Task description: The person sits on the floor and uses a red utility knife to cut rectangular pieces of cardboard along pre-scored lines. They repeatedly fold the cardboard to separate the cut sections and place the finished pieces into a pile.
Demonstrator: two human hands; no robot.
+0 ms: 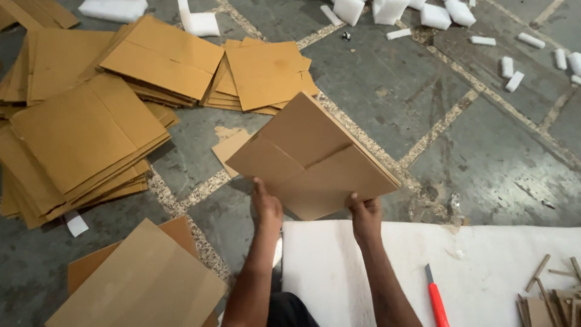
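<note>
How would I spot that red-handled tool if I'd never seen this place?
Start at the big white foam sheet spread on the stone floor under the person's arms. Look right of the right hand, which with the left hand holds a flattened cardboard box. There lies the cutter: slim, with a bright red handle and grey blade end, the only red thing among brown cardboard scraps.
</note>
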